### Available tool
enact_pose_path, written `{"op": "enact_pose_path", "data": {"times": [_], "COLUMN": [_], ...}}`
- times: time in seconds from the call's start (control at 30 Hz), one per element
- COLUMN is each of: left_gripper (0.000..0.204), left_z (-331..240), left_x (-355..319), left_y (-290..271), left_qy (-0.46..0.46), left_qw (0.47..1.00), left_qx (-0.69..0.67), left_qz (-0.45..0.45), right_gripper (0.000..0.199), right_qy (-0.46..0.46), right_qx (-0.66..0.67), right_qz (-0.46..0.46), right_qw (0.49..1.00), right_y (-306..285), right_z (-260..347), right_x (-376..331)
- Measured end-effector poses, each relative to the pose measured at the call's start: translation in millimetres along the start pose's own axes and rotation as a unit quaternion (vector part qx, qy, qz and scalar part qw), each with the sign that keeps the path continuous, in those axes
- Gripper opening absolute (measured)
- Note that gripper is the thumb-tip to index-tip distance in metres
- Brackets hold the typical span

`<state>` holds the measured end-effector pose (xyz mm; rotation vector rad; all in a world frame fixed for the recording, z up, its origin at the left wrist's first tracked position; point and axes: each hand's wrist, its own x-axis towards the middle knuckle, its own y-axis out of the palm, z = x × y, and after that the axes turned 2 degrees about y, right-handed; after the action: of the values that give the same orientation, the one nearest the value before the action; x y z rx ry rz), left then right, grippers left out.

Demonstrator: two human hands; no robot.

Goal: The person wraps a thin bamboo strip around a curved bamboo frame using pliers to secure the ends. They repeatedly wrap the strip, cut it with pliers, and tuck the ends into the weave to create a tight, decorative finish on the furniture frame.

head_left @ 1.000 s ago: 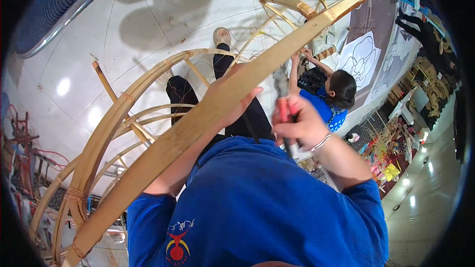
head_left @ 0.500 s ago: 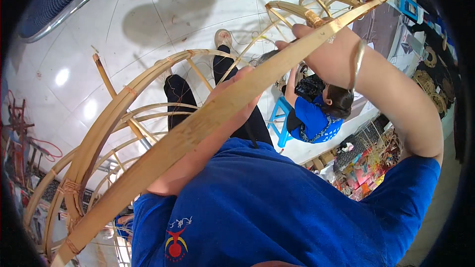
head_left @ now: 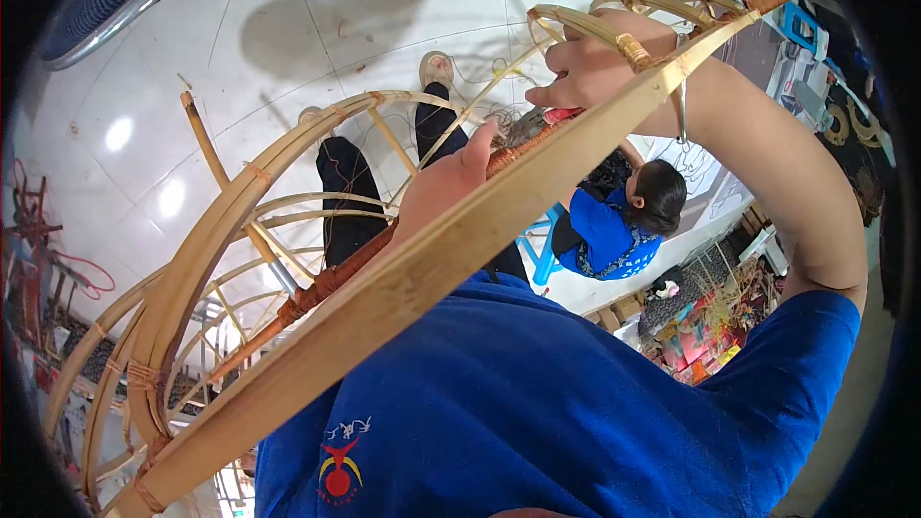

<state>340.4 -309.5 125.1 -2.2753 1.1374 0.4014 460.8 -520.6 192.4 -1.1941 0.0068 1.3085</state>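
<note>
The large curved pale rattan frame [head_left: 288, 259] runs diagonally across the white tiled floor [head_left: 192, 58]. A seated person in blue [head_left: 614, 225] is behind its right part, beside the cluttered shelf [head_left: 700, 317] at the floor's right edge.

The right hand [head_left: 600, 62] is raised high on a bent arm, fingers curled shut — while the left hand [head_left: 451, 182] is held lower, thumb lifted.

A heap of brightly coloured packets [head_left: 696, 341], red, yellow and pink, lay at lower right beside the floor. A blue boxy package [head_left: 798, 27] sat at upper right.
</note>
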Motion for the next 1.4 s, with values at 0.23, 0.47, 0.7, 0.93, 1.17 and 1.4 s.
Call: {"op": "enact_pose_path", "data": {"times": [0.23, 0.47, 0.7, 0.93, 1.17, 1.4], "left_gripper": [0.048, 0.049, 0.049, 0.046, 0.038, 0.037], "left_z": [0, -2, -2, 0, 0, 4], "left_x": [1, 1, 2, -3, -2, -4], "left_y": [1, 0, -4, -9, -10, -6], "left_qy": [0.022, 0.037, 0.052, 0.03, 0.047, 0.046], "left_qw": [0.999, 0.998, 0.998, 0.999, 0.997, 0.996], "left_qx": [-0.016, -0.01, 0.015, 0.021, -0.028, -0.055], "left_qz": [-0.034, -0.039, -0.036, -0.025, -0.046, -0.061], "right_gripper": [0.017, 0.04, 0.039, 0.021, 0.018, 0.023], "right_qy": [-0.018, 0.032, 0.034, 0.116, 0.104, 0.116], "right_qx": [0.011, 0.106, 0.094, 0.073, 0.05, 0.032], "right_qz": [0.046, 0.102, 0.096, 0.049, -0.065, -0.063], "right_qw": [0.999, 0.989, 0.99, 0.989, 0.991, 0.991], "right_y": [1, 16, 27, 11, 6, 14], "right_z": [-5, -13, -9, 7, 10, 15], "right_x": [9, 11, 16, 11, -29, -39]}}
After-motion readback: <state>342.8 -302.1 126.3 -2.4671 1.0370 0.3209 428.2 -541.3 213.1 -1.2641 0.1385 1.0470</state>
